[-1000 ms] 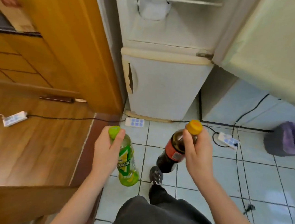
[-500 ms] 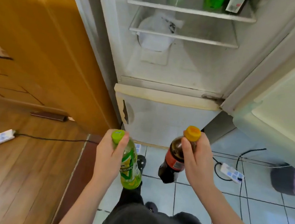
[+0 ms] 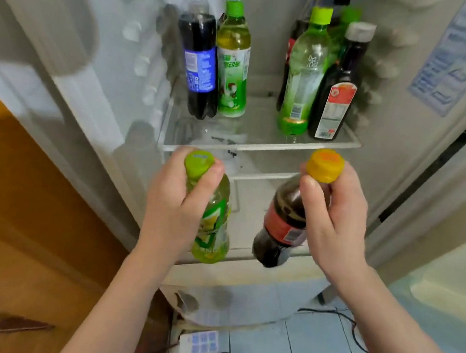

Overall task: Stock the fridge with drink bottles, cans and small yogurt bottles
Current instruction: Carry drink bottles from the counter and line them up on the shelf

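**While Holding a Bottle in Each Hand, Poised at the Open Fridge**

Step in hand, by the look of it: delivery to the shelf, both bottles up at the fridge (image 3: 141,55), neither yet set down.

Wrapped in the left hand (image 3: 173,199) grip, fingers and thumb curled round the neck just under the lime cap: a green tea bottle (image 3: 213,231), hanging upright at 7 o'clock of the glass shelf (image 3: 257,139). Closed likewise in the right hand (image 3: 335,219) grip, fingers round the neck below an orange cap: a dark cola bottle (image 3: 280,228) with a red label, tilted, base swung toward 9 o'clock, at 5 o'clock of that shelf. Both in the air, below the shelf's front edge.

Standing on the shelf:
- At 10 o'clock, a blue-labelled cola bottle (image 3: 199,60) and a white-labelled tea bottle (image 3: 233,63) side by side.
- At 2 o'clock, a cluster with a pale green bottle (image 3: 306,70) in front, a grey-capped dark bottle (image 3: 338,87) just beside it, and more behind.
- Bare glass between the two groups.

Next, probably: raise both over the front edge, straighten the cola, set down upright in the middle gap. Care needed not to nudge the front bottles on either side.

Round about: orange-brown wood (image 3: 27,200) at 9 o'clock; pale tiled floor (image 3: 310,343) at 6 o'clock, with a white power strip (image 3: 202,341) and a black cable (image 3: 348,324); open fridge door (image 3: 442,279) at 3 o'clock.
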The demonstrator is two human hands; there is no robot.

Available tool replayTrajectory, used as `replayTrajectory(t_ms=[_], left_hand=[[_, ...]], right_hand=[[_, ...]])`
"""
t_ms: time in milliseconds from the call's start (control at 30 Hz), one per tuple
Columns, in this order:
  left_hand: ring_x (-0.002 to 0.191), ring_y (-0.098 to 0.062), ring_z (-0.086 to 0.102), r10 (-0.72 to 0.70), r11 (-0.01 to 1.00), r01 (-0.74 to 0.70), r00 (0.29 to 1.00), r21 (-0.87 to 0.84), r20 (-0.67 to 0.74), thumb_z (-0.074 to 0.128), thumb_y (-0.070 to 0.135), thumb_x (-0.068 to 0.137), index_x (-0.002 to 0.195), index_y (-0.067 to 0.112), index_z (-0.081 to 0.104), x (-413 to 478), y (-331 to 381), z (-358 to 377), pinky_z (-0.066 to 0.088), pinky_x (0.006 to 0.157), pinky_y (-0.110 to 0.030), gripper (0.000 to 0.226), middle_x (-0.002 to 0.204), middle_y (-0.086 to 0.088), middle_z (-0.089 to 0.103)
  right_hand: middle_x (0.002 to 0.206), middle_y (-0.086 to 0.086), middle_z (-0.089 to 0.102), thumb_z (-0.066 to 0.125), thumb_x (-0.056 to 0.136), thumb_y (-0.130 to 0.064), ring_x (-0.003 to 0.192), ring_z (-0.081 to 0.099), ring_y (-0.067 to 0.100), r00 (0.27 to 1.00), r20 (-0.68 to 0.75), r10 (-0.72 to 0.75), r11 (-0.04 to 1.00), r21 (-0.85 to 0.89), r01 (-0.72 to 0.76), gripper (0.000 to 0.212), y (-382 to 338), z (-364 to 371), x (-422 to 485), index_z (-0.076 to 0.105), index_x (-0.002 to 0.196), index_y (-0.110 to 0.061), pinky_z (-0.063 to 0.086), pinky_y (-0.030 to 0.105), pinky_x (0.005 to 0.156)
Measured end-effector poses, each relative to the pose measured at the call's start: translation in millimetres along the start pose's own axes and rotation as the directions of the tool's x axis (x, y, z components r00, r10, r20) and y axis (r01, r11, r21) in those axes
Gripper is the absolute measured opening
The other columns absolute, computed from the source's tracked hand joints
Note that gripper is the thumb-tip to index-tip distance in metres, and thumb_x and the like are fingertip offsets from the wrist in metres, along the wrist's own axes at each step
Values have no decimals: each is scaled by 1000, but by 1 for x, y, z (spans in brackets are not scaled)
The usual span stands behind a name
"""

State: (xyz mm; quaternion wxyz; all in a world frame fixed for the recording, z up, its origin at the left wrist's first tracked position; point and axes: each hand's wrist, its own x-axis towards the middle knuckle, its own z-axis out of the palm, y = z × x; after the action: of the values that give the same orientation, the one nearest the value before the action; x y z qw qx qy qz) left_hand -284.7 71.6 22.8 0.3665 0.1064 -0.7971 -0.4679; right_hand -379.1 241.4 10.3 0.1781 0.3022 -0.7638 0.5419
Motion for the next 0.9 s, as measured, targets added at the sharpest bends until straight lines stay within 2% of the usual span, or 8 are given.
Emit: replayTrajectory(t_ms=[67,133,267,367,467,533,700,900], left_hand=[[69,-9,57,90,995,-92,995,-35,-43,50,43,88,92,7,60,35,9,-4,47,64,-20,37,78,1,59],[67,-8,57,109,988,-120,988,-101,-105,50,44,88,92,6,58,68,16,-7,47,61,-23,39,74,5,59],[63,0,54,90,991,-111,970,-81,-226,49,54,81,90,15,59,127,25,-7,44,59,-14,41,70,16,58],[67,2,54,147,989,-146,951,27,-272,47,54,83,91,12,61,158,25,-2,41,62,-9,45,75,11,61],[78,-8,59,136,989,-114,951,93,-277,50,47,89,90,17,59,187,14,4,42,69,-14,31,87,0,66],[76,-7,58,119,989,-90,956,117,-268,51,42,93,89,18,57,202,4,9,41,68,-13,25,84,2,64],[70,-4,52,100,977,-45,960,209,-263,52,40,94,77,27,48,223,-19,18,36,63,-12,22,76,9,55],[70,7,50,89,975,-22,949,221,-301,54,39,93,85,22,51,228,-32,24,34,62,-1,19,74,15,53]], right_hand=[[78,1,49,44,91,-34,73,48,11,997,-33,-75,997,22,76,28,-12,9,37,51,84,-8,38,24,67],[77,6,49,45,92,-34,71,47,14,988,-81,-134,989,49,138,29,-22,18,73,52,84,-7,38,28,67],[74,-5,45,44,94,-36,68,43,9,976,-117,-182,978,77,192,20,-36,39,138,45,79,-22,35,26,64],[76,-6,46,43,94,-39,70,44,9,973,-124,-197,977,61,205,22,-39,57,173,44,80,-22,33,24,64],[81,1,50,44,95,-39,74,49,16,979,-84,-185,982,14,187,26,-36,77,198,48,83,-16,37,32,65],[83,4,52,45,96,-37,77,52,21,981,-52,-187,982,-9,186,28,-30,90,209,51,85,-12,39,36,66],[86,7,54,46,96,-38,81,54,25,983,0,-183,982,-42,183,33,-13,117,224,54,90,-6,39,36,66],[83,3,50,46,96,-39,77,53,23,987,21,-159,985,-72,160,34,2,134,234,54,89,-6,32,31,62]])
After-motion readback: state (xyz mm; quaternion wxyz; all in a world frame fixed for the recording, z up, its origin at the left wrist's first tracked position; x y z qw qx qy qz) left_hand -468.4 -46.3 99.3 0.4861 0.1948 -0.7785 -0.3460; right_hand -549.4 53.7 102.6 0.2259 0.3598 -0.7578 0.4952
